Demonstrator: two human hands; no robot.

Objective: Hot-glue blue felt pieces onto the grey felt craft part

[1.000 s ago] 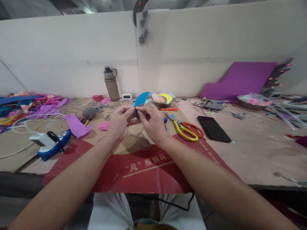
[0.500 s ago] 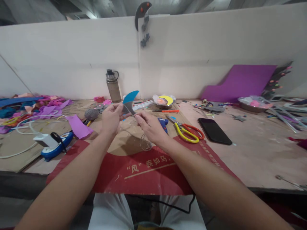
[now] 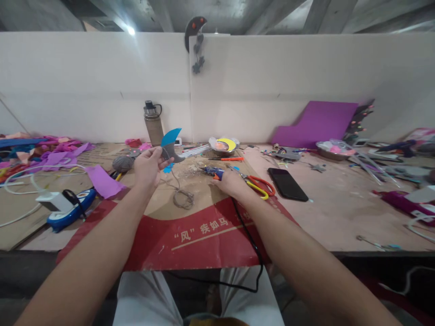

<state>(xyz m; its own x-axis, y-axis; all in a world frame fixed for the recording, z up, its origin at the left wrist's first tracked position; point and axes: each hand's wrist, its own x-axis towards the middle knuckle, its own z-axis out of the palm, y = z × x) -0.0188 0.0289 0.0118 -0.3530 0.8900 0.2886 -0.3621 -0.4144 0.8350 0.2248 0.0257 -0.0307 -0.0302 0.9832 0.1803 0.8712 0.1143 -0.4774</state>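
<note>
My left hand pinches a crescent cut-out, blue at the upper tip and grey below. Grey yarn runs down from the crescent and lies coiled on the brown cardboard. My right hand is wrapped round a blue hot glue gun, whose nozzle points left; its handle is hidden in the palm. From under the wrist a black cord drops over the table edge. Scissors with red and yellow handles lie just right of that hand.
A red-and-brown cardboard sheet covers the table in front. To the right lies a black phone. Behind stand a bottle and a bowl bearing a yellow crescent. On the left are a blue power strip and felt scraps.
My right hand has let go of the yarn by the crescent and moved right onto the glue gun. The left hand keeps the crescent. The camera view has shifted.
</note>
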